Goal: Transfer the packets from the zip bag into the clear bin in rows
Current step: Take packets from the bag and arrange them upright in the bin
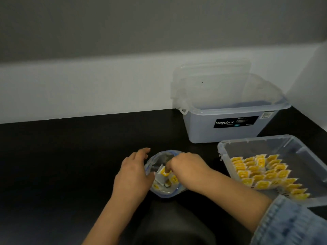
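My left hand [131,175] rests against the left side of the zip bag [163,190], fingers loosely spread and the thumb lying along the bag's rim, so it steadies the opening rather than clutching it. My right hand [187,167] is dipped into the mouth of the bag from the right, fingers curled down and pinching one yellow-and-white packet [164,172] near the top of the pile — the fingertips themselves are partly hidden behind my knuckles. The two hands sit close together, one on each side of the bag. A handful of other loose packets [172,179] lie jumbled in the bottom of the bag, which stands open on the black table [70,156] just in front of me.

To the right, at the near edge of the table, is the clear bin [228,147], low and shallow. Inside it the transferred packets [261,174] lie in overlapping rows that run diagonally from the far left of the bin toward the near right — yellow labels facing up. The far right part of the bin floor is bare.

Farther back on the right stands a taller storage box [203,128] with a dark "Megabox" label [236,122] on its front, and a clear lid [210,76] leans upright behind it against the white wall [88,89]. My right forearm wears a denim sleeve [290,223].
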`<control>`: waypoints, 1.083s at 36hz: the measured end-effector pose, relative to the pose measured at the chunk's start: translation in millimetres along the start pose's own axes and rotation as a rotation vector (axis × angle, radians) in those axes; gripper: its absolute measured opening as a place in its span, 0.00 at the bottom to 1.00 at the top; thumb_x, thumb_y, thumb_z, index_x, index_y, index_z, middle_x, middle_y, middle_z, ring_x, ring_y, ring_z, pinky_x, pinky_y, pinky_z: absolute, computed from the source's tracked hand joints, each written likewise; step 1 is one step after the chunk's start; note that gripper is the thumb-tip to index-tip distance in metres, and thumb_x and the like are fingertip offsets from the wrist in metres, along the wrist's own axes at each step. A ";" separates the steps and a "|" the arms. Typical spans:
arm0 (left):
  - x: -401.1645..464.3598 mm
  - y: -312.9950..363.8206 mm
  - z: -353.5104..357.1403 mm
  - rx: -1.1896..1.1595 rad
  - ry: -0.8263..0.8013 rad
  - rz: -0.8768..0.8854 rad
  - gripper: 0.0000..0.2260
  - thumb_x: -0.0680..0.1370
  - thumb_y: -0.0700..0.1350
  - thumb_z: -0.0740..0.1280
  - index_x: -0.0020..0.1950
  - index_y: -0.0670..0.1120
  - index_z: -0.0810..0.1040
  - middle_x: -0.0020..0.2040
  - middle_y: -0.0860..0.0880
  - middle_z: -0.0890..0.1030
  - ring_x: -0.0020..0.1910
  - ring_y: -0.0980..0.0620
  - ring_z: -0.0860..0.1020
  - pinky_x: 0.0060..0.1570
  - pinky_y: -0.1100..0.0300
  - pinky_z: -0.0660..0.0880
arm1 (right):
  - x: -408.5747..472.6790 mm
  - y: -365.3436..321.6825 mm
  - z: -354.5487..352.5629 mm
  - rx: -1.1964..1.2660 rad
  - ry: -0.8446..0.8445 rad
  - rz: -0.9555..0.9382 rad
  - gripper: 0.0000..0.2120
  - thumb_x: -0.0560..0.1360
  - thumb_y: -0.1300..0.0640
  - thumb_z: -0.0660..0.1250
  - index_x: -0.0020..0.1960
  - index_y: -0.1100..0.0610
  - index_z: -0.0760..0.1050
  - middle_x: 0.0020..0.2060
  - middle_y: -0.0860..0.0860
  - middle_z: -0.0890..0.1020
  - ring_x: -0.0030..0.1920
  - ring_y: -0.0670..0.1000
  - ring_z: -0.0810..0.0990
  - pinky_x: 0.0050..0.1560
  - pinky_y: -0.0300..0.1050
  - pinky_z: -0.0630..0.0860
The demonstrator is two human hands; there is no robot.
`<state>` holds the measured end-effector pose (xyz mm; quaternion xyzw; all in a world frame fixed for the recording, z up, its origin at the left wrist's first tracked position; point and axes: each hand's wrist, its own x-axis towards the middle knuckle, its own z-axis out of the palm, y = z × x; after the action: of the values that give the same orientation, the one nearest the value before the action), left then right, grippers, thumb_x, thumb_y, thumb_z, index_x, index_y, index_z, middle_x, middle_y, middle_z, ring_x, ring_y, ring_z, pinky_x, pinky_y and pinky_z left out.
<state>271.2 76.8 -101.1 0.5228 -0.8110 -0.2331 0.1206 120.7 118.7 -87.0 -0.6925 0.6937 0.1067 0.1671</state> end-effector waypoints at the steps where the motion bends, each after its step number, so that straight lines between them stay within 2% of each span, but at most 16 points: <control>1: -0.1 -1.1 0.9 -0.003 -0.008 0.009 0.32 0.73 0.48 0.71 0.72 0.58 0.60 0.66 0.57 0.69 0.65 0.57 0.67 0.57 0.59 0.72 | 11.4 -4.7 5.5 -0.039 -0.045 0.027 0.14 0.78 0.57 0.63 0.62 0.53 0.76 0.56 0.55 0.78 0.55 0.57 0.77 0.51 0.47 0.74; 4: -0.7 -3.6 2.3 -0.004 -0.031 0.041 0.32 0.73 0.48 0.70 0.72 0.58 0.59 0.68 0.57 0.67 0.66 0.58 0.67 0.58 0.60 0.72 | 43.1 -17.3 12.0 -0.124 -0.361 0.173 0.20 0.77 0.50 0.65 0.66 0.55 0.70 0.64 0.57 0.72 0.63 0.61 0.72 0.62 0.59 0.72; 6: -1.3 -5.1 2.6 0.006 -0.042 0.062 0.32 0.73 0.47 0.70 0.72 0.58 0.58 0.69 0.57 0.66 0.67 0.58 0.66 0.58 0.61 0.70 | 50.2 -20.6 10.3 -0.150 -0.482 0.201 0.27 0.77 0.47 0.65 0.72 0.56 0.64 0.69 0.58 0.67 0.68 0.62 0.66 0.66 0.60 0.67; 8: -1.6 -6.8 3.2 0.008 -0.044 0.081 0.31 0.74 0.47 0.70 0.73 0.58 0.58 0.69 0.57 0.66 0.67 0.58 0.66 0.58 0.61 0.70 | 41.8 -21.7 8.1 -0.148 -0.451 0.189 0.26 0.78 0.51 0.63 0.73 0.58 0.62 0.69 0.58 0.66 0.69 0.61 0.64 0.67 0.55 0.65; 11: -1.1 -9.4 3.3 -0.003 -0.047 0.096 0.30 0.74 0.48 0.69 0.73 0.59 0.58 0.68 0.57 0.67 0.66 0.59 0.66 0.59 0.61 0.71 | 28.8 -15.9 19.9 -0.179 -0.137 0.088 0.14 0.80 0.60 0.59 0.65 0.59 0.71 0.61 0.58 0.76 0.61 0.57 0.75 0.56 0.49 0.71; 12: -0.7 -10.2 3.1 -0.009 -0.050 0.095 0.30 0.74 0.49 0.69 0.72 0.59 0.58 0.68 0.57 0.67 0.66 0.59 0.66 0.59 0.60 0.71 | 30.8 -16.4 19.5 -0.184 -0.142 0.087 0.14 0.80 0.60 0.59 0.65 0.59 0.71 0.61 0.58 0.76 0.61 0.57 0.75 0.55 0.49 0.72; 15: -0.3 -10.9 2.4 -0.011 -0.053 0.100 0.31 0.74 0.49 0.69 0.72 0.59 0.58 0.68 0.58 0.67 0.66 0.59 0.66 0.59 0.61 0.70 | 52.3 -22.4 9.8 -0.188 -0.471 0.209 0.23 0.79 0.54 0.63 0.72 0.57 0.64 0.68 0.57 0.68 0.68 0.58 0.67 0.64 0.52 0.68; 16: -0.1 -11.2 2.4 -0.011 -0.055 0.103 0.31 0.74 0.49 0.69 0.72 0.59 0.58 0.68 0.58 0.67 0.66 0.59 0.66 0.59 0.61 0.70 | 56.2 -23.0 9.3 -0.188 -0.522 0.213 0.25 0.78 0.53 0.64 0.73 0.57 0.62 0.69 0.56 0.67 0.69 0.58 0.66 0.65 0.53 0.67; 18: 0.2 -12.2 2.2 -0.010 -0.059 0.108 0.31 0.74 0.48 0.70 0.72 0.59 0.58 0.68 0.58 0.67 0.66 0.60 0.66 0.58 0.62 0.70 | 54.5 -20.2 9.6 -0.211 -0.495 0.158 0.24 0.77 0.54 0.65 0.72 0.56 0.64 0.68 0.56 0.68 0.68 0.59 0.67 0.64 0.53 0.67; 21: 1.2 -13.4 1.5 -0.008 -0.068 0.112 0.32 0.74 0.48 0.70 0.72 0.60 0.58 0.67 0.59 0.67 0.66 0.60 0.67 0.57 0.63 0.70 | 49.3 -13.2 18.1 -0.209 -0.237 0.062 0.15 0.79 0.57 0.62 0.65 0.57 0.71 0.61 0.57 0.76 0.61 0.58 0.74 0.57 0.50 0.71; 24: 1.9 -14.4 1.0 -0.007 -0.082 0.121 0.32 0.74 0.48 0.70 0.72 0.60 0.58 0.67 0.59 0.67 0.65 0.60 0.67 0.57 0.63 0.70 | 54.1 -15.6 13.9 -0.174 -0.435 0.148 0.18 0.79 0.55 0.61 0.68 0.57 0.68 0.64 0.57 0.72 0.64 0.57 0.71 0.60 0.50 0.69; 26: 1.6 -15.2 0.8 -0.008 -0.088 0.122 0.31 0.74 0.48 0.70 0.72 0.60 0.58 0.67 0.59 0.67 0.65 0.60 0.67 0.56 0.63 0.69 | 62.0 -17.6 12.2 -0.174 -0.406 0.114 0.19 0.78 0.56 0.64 0.67 0.56 0.69 0.64 0.57 0.73 0.63 0.58 0.72 0.59 0.51 0.70; 29: 1.0 -16.0 0.6 -0.007 -0.093 0.123 0.31 0.74 0.49 0.70 0.72 0.60 0.58 0.67 0.59 0.67 0.66 0.60 0.66 0.57 0.63 0.69 | 62.9 -14.9 13.3 -0.233 -0.503 0.085 0.25 0.75 0.55 0.68 0.69 0.56 0.66 0.66 0.56 0.70 0.65 0.59 0.70 0.61 0.53 0.69; 34: 0.8 -16.6 0.3 -0.006 -0.108 0.123 0.31 0.74 0.49 0.69 0.73 0.59 0.58 0.69 0.59 0.66 0.67 0.59 0.65 0.58 0.62 0.69 | 73.4 -12.7 24.1 -0.230 -0.492 0.130 0.24 0.74 0.55 0.69 0.68 0.55 0.67 0.65 0.55 0.72 0.64 0.57 0.71 0.60 0.53 0.70; 39: 0.2 -16.7 -0.9 -0.016 -0.117 0.136 0.31 0.74 0.49 0.69 0.73 0.59 0.58 0.68 0.59 0.67 0.66 0.60 0.66 0.58 0.62 0.69 | 70.7 -2.5 29.0 -0.249 -0.421 0.071 0.25 0.72 0.58 0.71 0.66 0.56 0.69 0.63 0.56 0.74 0.63 0.58 0.73 0.59 0.53 0.71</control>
<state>284.7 70.6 -108.7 0.4513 -0.8484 -0.2608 0.0927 126.7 64.3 -140.4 -0.6456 0.6489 0.3391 0.2173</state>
